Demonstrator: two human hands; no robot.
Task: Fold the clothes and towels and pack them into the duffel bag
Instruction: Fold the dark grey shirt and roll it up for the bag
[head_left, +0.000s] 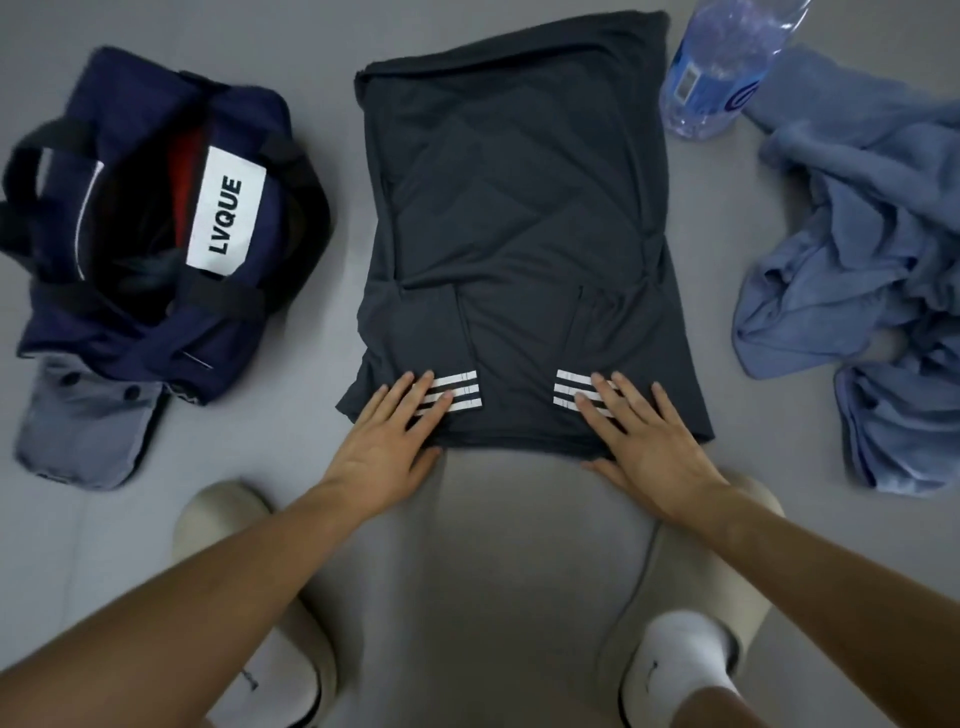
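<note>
A dark grey T-shirt (519, 218) lies flat on the grey floor in the middle, its sides and sleeves folded inward so the white three-stripe cuffs face me. My left hand (389, 436) rests flat on the near left corner, fingers spread over the left stripes. My right hand (644, 441) lies flat on the near right corner over the right stripes, thumb at the hem. A navy duffel bag (156, 234) with a white LVQUE label stands open at the left, with red and dark cloth inside. A crumpled blue towel (872, 291) lies at the right.
A clear plastic water bottle (722, 67) with a blue label lies at the top right, between the shirt and the towel. My feet in beige slippers (249, 597) and white socks (675, 660) stand at the bottom. Bare floor separates the bag from the shirt.
</note>
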